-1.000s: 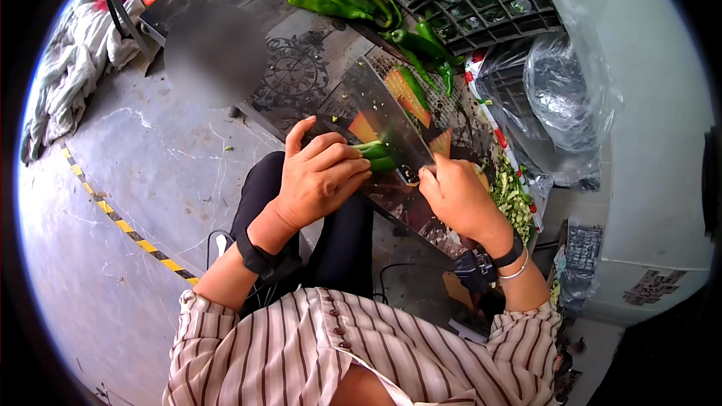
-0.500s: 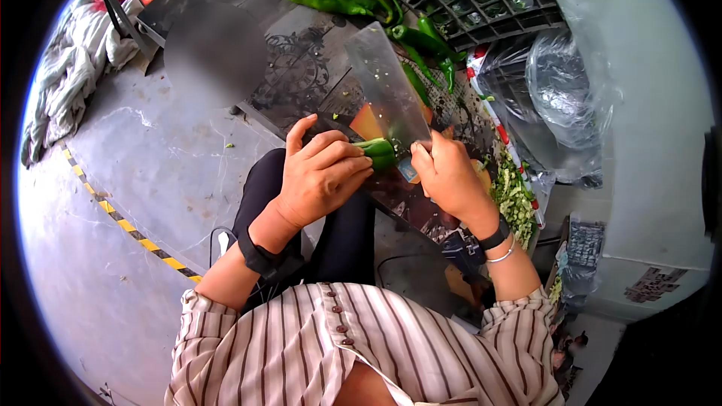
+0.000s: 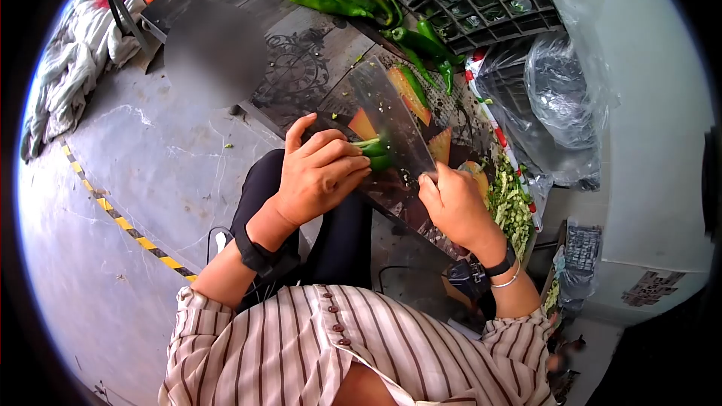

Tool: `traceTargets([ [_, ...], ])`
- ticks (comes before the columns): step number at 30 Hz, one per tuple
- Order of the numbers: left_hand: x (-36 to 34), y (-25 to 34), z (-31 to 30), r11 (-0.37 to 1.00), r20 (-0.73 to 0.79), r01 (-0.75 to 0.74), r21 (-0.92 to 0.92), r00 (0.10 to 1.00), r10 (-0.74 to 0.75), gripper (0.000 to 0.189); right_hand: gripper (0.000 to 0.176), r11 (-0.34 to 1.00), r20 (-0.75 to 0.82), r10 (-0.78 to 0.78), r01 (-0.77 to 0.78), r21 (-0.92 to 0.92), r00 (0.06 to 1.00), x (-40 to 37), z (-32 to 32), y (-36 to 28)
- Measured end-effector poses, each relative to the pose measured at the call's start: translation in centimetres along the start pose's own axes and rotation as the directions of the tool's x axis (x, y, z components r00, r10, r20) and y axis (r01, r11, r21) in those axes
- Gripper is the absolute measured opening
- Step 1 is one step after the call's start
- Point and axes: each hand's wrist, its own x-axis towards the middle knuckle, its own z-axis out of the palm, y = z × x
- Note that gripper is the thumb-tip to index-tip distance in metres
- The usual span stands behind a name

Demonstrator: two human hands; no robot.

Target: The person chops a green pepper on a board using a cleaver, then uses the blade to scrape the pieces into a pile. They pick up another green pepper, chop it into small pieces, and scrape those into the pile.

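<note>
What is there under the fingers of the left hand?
Green pepper sticks out from the left hand, toward the knife. The part under the fingers is covered, so its length cannot be told.
</note>
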Motion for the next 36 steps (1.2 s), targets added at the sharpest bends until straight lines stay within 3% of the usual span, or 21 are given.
traceTargets([
  [2, 0.0, 0.0, 0.0, 1.0, 0.006, -0.002, -0.004, 1.0, 0.002, 0.016, 0.018, 0.998, 0.087, 0.07, -0.069, -0.009, 0.994, 0.2, -0.2, 0.0],
  [6, 0.1, -0.1, 0.1, 1.0, -0.005, 0.0, -0.03, 1.0, 0.0, 0.017, 0.019, 0.998, 0.112, 0.059, -0.055, -0.039, 0.992, 0.9, -0.5, -0.2],
  [12, 0.2, 0.4, 0.0, 1.0, 0.019, -0.014, -0.026, 1.0, 0.015, 0.019, 0.021, 0.997, 0.055, 0.083, -0.082, -0.013, 0.995, 2.1, 0.6, 0.4],
  [14, 0.2, 0.3, 0.1, 1.0, 0.005, -0.01, 0.002, 1.0, 0.01, 0.019, 0.019, 0.985, -0.008, -0.092, 0.09, -0.15, 0.996, 3.5, 1.5, 1.0],
  [18, 0.4, 0.5, -0.2, 1.0, 0.011, -0.018, -0.001, 1.0, 0.018, 0.017, 0.021, 0.992, -0.11, -0.096, 0.086, -0.093, 0.989, 5.0, 1.6, 1.4],
  [19, 0.1, 0.5, -0.1, 1.0, -0.001, -0.02, 0.005, 1.0, 0.02, 0.017, 0.022, 0.999, -0.098, 0.04, -0.04, -0.002, 0.994, 4.9, 1.6, 1.8],
  [23, 0.3, 0.1, 0.1, 1.0, -0.022, -0.029, -0.004, 0.999, 0.029, 0.016, 0.023, 0.994, -0.111, 0.056, -0.045, 0.097, 0.992, 2.5, 0.4, 1.0],
  [28, 0.3, 0.3, 0.0, 1.0, -0.033, -0.019, -0.022, 0.999, 0.018, 0.017, 0.023, 0.99, -0.064, 0.093, -0.085, 0.114, 0.994, 0.0, 0.2, -0.2],
  [30, 0.3, 0.2, 0.1, 0.999, -0.03, -0.025, -0.021, 0.999, 0.025, 0.018, 0.023, 1.0, -0.077, 0.014, -0.012, 0.025, 0.997, -0.3, 0.9, 0.3],
  [36, 0.2, 0.1, -0.7, 0.998, -0.011, -0.038, -0.04, 0.999, 0.038, 0.021, 0.022, 0.999, 0.019, 0.034, -0.033, -0.032, 0.999, 0.4, 0.5, -0.1],
])
